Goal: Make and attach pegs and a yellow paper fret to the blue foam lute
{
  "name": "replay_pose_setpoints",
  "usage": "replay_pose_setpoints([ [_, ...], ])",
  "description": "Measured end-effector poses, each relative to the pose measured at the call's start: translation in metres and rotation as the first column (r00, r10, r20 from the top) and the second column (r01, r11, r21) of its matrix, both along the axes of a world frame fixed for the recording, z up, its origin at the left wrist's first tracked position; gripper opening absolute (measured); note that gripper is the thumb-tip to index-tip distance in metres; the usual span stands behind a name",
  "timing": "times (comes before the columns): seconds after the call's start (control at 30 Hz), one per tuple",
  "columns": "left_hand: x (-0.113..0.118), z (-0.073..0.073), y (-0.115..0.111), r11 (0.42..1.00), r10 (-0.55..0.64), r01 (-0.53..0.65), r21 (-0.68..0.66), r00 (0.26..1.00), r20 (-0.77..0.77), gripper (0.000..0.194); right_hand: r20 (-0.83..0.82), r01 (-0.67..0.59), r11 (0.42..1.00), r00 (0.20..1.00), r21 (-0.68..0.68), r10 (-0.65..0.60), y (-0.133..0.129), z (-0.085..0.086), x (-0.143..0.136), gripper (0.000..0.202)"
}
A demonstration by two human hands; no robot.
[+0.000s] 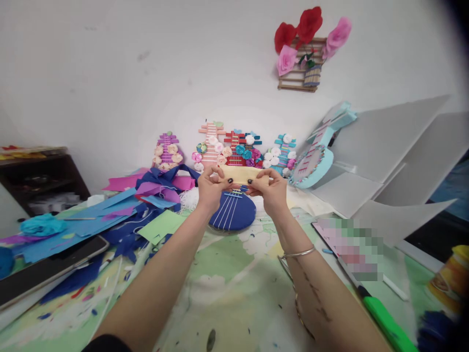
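A pale yellow strip [240, 175] is stretched level between my two hands, above the middle of the table. My left hand [211, 186] pinches its left end between thumb and fingers. At the right end, my right hand [273, 188] grips it the same way. Just below and behind the strip lies a dark blue rounded instrument shape [236, 212] with white strings running down it; my hands and the strip hide its upper part.
Paper and fabric scraps [84, 220] and a phone [54, 264] cover the left side. Decorated instrument models [234, 146] stand along the wall. At right are grey boards [388, 146], a tablet [348, 249], a green-handled tool [388, 322] and a yellow container [450, 278].
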State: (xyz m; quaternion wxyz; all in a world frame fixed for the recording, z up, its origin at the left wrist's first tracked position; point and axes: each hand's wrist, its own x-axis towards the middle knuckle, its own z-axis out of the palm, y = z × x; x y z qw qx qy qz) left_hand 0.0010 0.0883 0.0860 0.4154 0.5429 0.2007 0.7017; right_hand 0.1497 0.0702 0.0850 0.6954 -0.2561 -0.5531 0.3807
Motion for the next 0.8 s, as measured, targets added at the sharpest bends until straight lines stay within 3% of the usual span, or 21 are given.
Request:
replay_pose_setpoints([
  [0.13, -0.0007, 0.001, -0.0023, 0.999, 0.002, -0.003, -0.041, 0.999, -0.036, 0.024, -0.031, 0.001, 0.999, 1.0, -0.037, -0.002, 0.0005, 0.0013, 0.0045, 0.045],
  [0.23, -0.0034, 0.0024, -0.0031, 1.0, 0.015, -0.019, -0.025, 0.991, -0.132, 0.019, -0.059, -0.016, 0.998, 0.998, -0.066, 0.013, 0.0015, 0.0017, 0.0082, 0.063],
  [0.33, -0.0074, 0.0032, -0.0021, 1.0, 0.004, -0.002, 0.008, 0.972, -0.235, 0.02, -0.089, -0.038, 0.995, 0.996, -0.088, 0.03, 0.0026, 0.0017, 0.01, 0.068],
  [0.5, -0.0091, 0.0014, -0.0014, 0.997, 0.064, -0.043, 0.071, 0.942, -0.33, 0.02, -0.115, -0.05, 0.991, 0.993, -0.124, 0.036, 0.0001, 0.0045, 0.0052, 0.057],
  [0.8, -0.0022, 0.0051, -0.0073, 0.989, 0.113, -0.09, 0.12, 0.973, -0.2, 0.009, -0.166, -0.164, 0.959, 0.978, -0.231, 0.128, -0.004, 0.0098, 0.0026, 0.021],
])
